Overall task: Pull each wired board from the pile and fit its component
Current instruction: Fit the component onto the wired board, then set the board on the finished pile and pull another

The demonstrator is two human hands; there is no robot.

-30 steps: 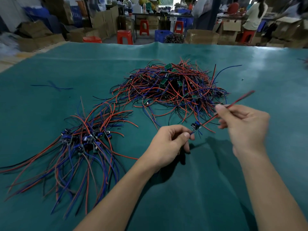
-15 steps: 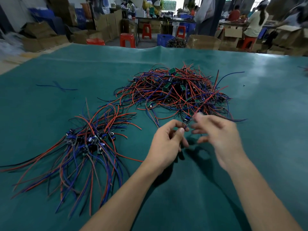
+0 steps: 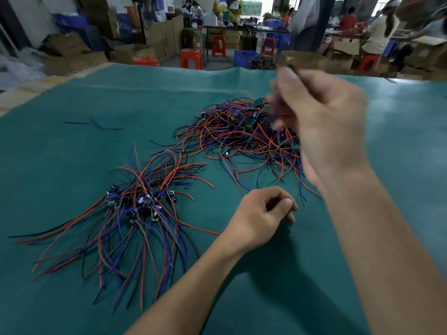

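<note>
A tangled pile of wired boards [image 3: 232,134], with red, blue and black leads and small green boards, lies at the middle of the green table [image 3: 302,274]. My right hand [image 3: 324,122] is raised over the pile's right side and blurred by motion. Its fingers pinch the leads of a wired board [image 3: 275,110], seen only as a purple streak below the fingertips. My left hand [image 3: 261,213] rests on the cloth in front of the pile. Its fingers are curled with the thumb against the forefinger, and nothing shows between them.
A second bundle of wired boards [image 3: 142,201] lies at the left, boards together and leads fanned toward me. One loose blue wire [image 3: 96,125] lies farther left. Beyond the table's far edge are red stools [image 3: 191,58], cardboard boxes and seated people.
My right hand has swung up and away from the left hand, carrying the wired board over the pile. My left hand has dropped to the cloth.
</note>
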